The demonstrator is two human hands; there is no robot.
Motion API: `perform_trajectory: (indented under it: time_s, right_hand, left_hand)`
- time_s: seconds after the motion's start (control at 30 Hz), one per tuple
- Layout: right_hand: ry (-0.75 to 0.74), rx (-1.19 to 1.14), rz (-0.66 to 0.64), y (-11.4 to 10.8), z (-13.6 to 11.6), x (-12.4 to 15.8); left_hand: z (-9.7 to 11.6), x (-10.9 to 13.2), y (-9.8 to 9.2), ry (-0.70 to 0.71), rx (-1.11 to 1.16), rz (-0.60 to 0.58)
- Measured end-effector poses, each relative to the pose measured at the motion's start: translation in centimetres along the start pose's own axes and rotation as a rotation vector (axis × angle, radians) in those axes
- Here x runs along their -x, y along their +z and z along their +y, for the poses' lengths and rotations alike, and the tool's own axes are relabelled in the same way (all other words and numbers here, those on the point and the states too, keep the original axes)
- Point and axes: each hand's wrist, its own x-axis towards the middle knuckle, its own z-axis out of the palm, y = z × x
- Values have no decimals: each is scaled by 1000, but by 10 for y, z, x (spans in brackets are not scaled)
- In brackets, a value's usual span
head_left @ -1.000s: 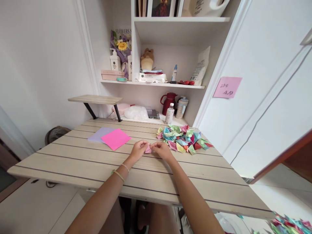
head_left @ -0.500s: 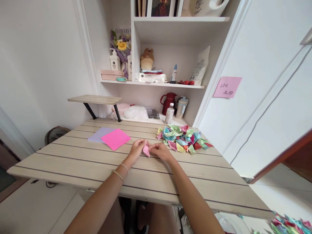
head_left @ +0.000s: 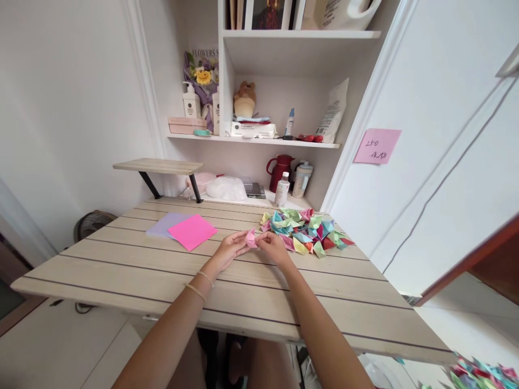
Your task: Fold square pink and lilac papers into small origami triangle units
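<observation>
A small pink folded-paper piece (head_left: 251,238) is held between my two hands, just above the middle of the table. My left hand (head_left: 231,249) grips its left side with fingers stretched along it. My right hand (head_left: 272,246) pinches its right edge between thumb and fingertips. Close beyond my right hand lies a pile of folded-paper pieces (head_left: 302,237) in green, blue, yellow, red and pink. To the left of my hands rests a bright pink square sheet (head_left: 192,232), partly covering a lilac sheet (head_left: 159,225).
The slatted wooden table (head_left: 121,265) has a small raised shelf (head_left: 158,165) at its back left. A clear bottle (head_left: 282,190) and a red jug (head_left: 279,172) stand behind the pile. More folded pieces (head_left: 484,374) lie at the lower right, below the table's edge.
The pink folded piece has been raised slightly and turned, its point now upward rather than down. My left fingers have straightened, and my right hand has shifted a little to the right.
</observation>
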Motion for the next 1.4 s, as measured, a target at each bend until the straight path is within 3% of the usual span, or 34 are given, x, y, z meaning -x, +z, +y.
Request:
perform_trajectory:
  time_s: [0.27, 0.47, 0.73, 0.93, 1.2, 1.4]
  right_hand:
    - [112, -106, 14, 7, -2, 5]
    - [48, -94, 0, 5, -2, 3]
    - [-28, 116, -47, 10, -10, 8]
    - [86, 86, 48, 6, -1, 6]
    - [-8, 220, 56, 7, -1, 7]
    - [-169, 308, 21, 4, -9, 5]
  left_hand:
    - [-8, -3, 2, 24, -62, 101]
    - [-8, -2, 1, 50, 0, 70]
    - [-14, -4, 0, 63, -144, 138]
    - [-15, -5, -1, 43, -185, 86]
    - [-14, -2, 5, 27, -196, 11]
    - [-8, -6, 0, 66, -8, 211]
